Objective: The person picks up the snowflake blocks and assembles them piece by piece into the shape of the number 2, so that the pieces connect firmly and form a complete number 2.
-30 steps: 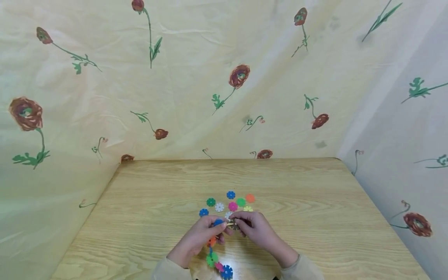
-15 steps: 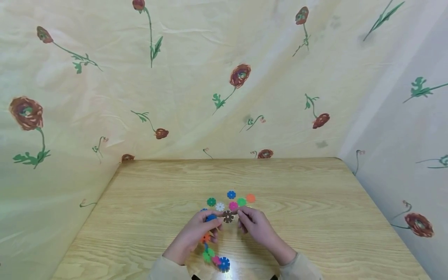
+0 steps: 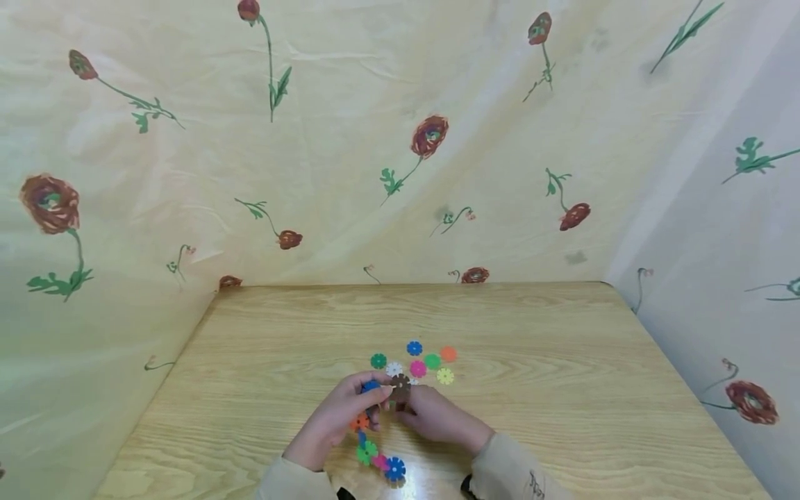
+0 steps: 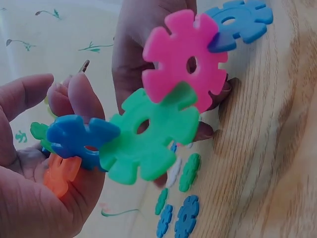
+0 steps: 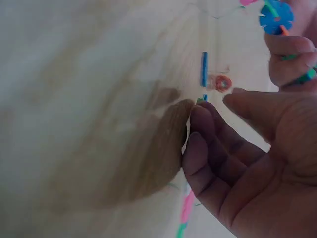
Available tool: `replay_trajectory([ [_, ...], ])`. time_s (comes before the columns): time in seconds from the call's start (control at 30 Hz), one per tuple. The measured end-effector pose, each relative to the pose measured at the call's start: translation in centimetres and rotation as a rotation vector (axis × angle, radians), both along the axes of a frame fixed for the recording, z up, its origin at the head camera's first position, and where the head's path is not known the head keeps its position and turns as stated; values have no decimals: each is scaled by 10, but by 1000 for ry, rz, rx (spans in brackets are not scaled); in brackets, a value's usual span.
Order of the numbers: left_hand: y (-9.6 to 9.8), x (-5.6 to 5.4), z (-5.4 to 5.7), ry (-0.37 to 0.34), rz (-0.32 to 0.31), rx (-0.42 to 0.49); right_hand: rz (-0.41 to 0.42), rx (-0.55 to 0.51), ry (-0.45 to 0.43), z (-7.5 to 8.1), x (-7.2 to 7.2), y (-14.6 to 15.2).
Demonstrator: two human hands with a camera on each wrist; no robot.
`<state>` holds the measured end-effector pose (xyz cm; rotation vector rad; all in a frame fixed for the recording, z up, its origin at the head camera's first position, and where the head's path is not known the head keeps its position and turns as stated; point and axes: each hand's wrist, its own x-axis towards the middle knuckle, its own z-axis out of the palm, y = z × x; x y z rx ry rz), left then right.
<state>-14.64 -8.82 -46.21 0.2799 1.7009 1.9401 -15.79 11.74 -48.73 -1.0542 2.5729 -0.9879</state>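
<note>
My left hand (image 3: 346, 413) pinches a chain of interlocking plastic flower discs between thumb and fingers. A brown disc (image 3: 400, 384) stands at the thumb tip, and a blue disc (image 3: 370, 388) shows above the thumb. From the hand hangs the rest of the chain: an orange disc (image 4: 62, 174), a blue disc (image 4: 81, 141), a light green disc (image 4: 148, 134), a pink disc (image 4: 185, 59) and a blue end disc (image 4: 242, 22). My right hand (image 3: 434, 420) is low at the table, beside the brown disc; its loosely bent fingers (image 5: 198, 163) hold nothing visible, thumb apart.
Loose discs lie on the wooden table (image 3: 281, 333) beyond the hands: a blue disc (image 3: 414, 348), an orange disc (image 3: 448, 354), a yellow disc (image 3: 445, 376), a dark green disc (image 3: 378, 361) and several others. A flowered cloth (image 3: 337, 139) hangs behind the table.
The brown disc, earlier between both hands, now stands at the left thumb. My right hand has let go and moved left and down beneath it. The left hand and chain have shifted slightly left.
</note>
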Motion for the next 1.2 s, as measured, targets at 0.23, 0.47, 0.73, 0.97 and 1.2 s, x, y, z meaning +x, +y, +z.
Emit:
replay_trajectory([
  [0.23, 1, 1, -1, 2, 5, -8, 116, 296, 328, -1, 4, -14],
  [0.47, 1, 2, -3, -8, 10, -17, 105, 280, 372, 4, 10, -10],
  [0.73, 2, 2, -6, -8, 27, -32, -90, 272, 284, 7, 13, 8],
  [0.97, 5, 1, -10, -5, 53, -62, -188, 272, 266, 3, 11, 17],
  [1.2, 7, 2, -9, -5, 65, -75, -233, 284, 145, 6, 13, 24],
])
